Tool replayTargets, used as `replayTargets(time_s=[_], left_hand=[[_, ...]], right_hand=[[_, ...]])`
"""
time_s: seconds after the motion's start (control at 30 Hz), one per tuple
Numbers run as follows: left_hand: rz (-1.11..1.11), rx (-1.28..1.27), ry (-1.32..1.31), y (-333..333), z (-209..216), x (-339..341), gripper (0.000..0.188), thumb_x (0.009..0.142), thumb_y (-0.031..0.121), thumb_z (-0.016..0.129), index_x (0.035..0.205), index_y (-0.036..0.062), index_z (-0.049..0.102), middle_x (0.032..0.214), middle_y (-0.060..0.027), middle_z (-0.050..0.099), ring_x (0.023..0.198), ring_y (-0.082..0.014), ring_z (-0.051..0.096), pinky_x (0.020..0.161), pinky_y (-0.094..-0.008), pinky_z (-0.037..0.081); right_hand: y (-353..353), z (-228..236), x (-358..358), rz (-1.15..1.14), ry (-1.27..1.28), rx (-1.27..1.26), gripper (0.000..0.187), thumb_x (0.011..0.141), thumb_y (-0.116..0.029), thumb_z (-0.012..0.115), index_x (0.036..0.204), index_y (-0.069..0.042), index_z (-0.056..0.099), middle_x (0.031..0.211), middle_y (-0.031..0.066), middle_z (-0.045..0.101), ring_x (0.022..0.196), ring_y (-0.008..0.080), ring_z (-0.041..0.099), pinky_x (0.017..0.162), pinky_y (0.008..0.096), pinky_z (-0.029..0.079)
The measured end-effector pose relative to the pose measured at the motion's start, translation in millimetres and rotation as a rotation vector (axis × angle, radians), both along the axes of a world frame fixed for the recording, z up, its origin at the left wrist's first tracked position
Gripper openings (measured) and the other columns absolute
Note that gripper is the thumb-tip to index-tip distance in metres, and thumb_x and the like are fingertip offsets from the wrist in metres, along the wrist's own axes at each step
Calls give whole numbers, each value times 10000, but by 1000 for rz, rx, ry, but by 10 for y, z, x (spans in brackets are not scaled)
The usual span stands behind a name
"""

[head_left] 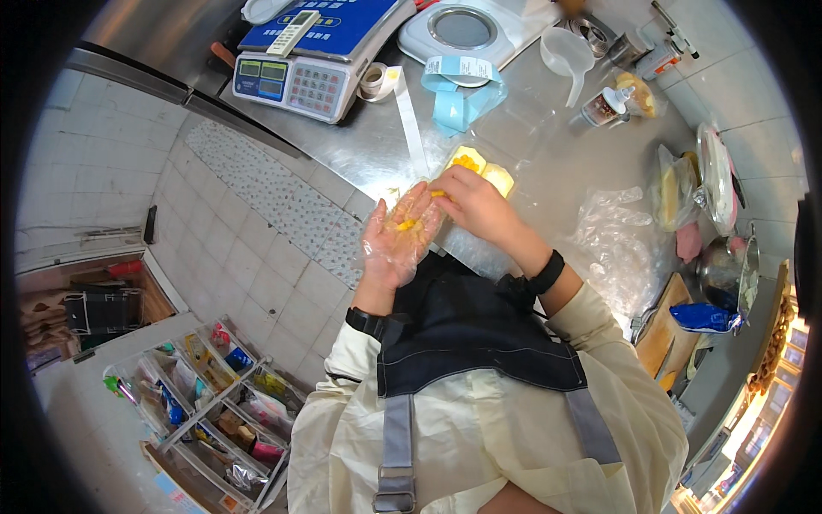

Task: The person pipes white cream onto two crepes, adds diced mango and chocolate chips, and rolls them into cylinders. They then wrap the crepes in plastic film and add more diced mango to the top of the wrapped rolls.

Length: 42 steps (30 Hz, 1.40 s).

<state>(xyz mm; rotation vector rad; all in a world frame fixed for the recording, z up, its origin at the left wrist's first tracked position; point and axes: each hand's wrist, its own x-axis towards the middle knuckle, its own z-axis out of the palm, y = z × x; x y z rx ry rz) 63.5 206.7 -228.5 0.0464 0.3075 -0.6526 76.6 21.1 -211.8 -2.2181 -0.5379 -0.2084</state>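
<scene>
My left hand wears a clear plastic glove and lies palm up at the counter's near edge, its fingers stretched out. Small soft-looking yellow pieces rest on its palm; their kind I cannot make out. Over its fingertips, my right hand is closed in a pinch on a yellow strip. Just behind the hands sits a pale yellow two-part container, with orange-yellow pieces in its left part. My right hand partly hides the container.
A price scale carrying a remote control stands at the back left. Nearby lie a label roll and a blue ribbon. A white ladle, a pump bottle and crumpled clear plastic are at right.
</scene>
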Motion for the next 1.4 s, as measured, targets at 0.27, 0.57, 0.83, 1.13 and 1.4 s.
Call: replayTargets(time_s=[0.27, 0.57, 0.83, 1.13, 1.4], left_hand=[[49, 125, -44, 98, -11, 52, 624, 971, 366, 398, 1419, -43, 251, 1450, -235, 310, 1347, -341, 316, 1120, -425, 290], [111, 102, -11, 247, -112, -4, 619, 967, 350, 401, 1415, -51, 252, 1447, -248, 306, 1340, -353, 325, 1105, -430, 316], [114, 100, -29, 261, -117, -20, 636, 963, 355, 417, 1413, -59, 245, 1451, -251, 293, 1339, -353, 326, 1111, -428, 307], [105, 136, -44, 266, -95, -23, 626, 968, 357, 407, 1410, -59, 255, 1439, -253, 313, 1332, -350, 339, 1110, -428, 308], [102, 146, -38, 268, -131, -22, 608, 974, 347, 390, 1410, -56, 256, 1438, -253, 316, 1330, -353, 341, 1107, -431, 312]], right_hand=[[-269, -247, 201, -73, 92, -97, 184, 792, -77, 628, 970, -29, 623, 912, 126, 586, 855, 315, 595, 770, 379, 495], [-270, -268, 228, -1, 111, -168, 154, 785, -65, 622, 928, -19, 654, 915, 128, 597, 884, 311, 595, 781, 373, 492], [-300, -116, 122, 1, 106, -144, 179, 798, -47, 603, 969, -15, 643, 932, 138, 606, 874, 318, 597, 784, 371, 492], [-289, -315, 80, 39, 68, -214, 129, 811, -70, 616, 925, -18, 644, 915, 119, 606, 853, 298, 597, 767, 367, 492], [-276, -332, 141, 77, -54, -244, 89, 801, -54, 623, 875, -8, 640, 887, 113, 609, 808, 276, 613, 715, 348, 498]])
